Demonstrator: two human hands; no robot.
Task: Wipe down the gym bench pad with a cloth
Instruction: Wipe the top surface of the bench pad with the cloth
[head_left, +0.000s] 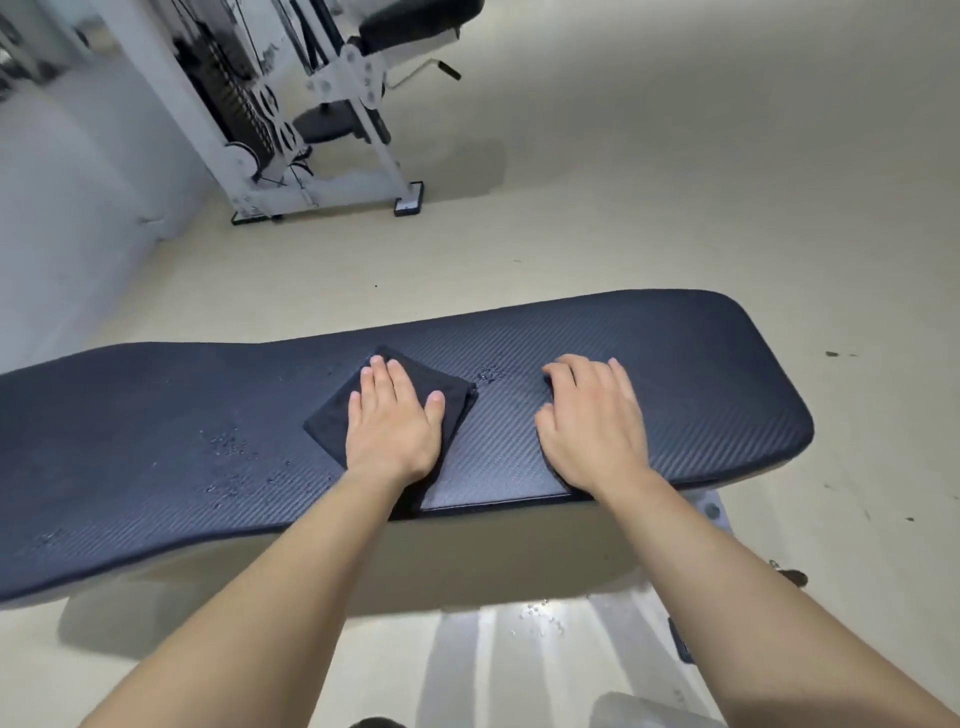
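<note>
A long dark bench pad with a woven texture runs across the view from left to right. A folded black cloth lies on its middle. My left hand presses flat on the cloth, fingers together and extended. My right hand rests palm down on the bare pad to the right of the cloth, fingers slightly curled, holding nothing. Water droplets speckle the pad left of the cloth, and a small wet patch sits between my hands.
A white weight machine with black pads stands on the beige floor at the back left. The bench's grey frame shows under the pad's right end. Droplets lie on the floor below the bench.
</note>
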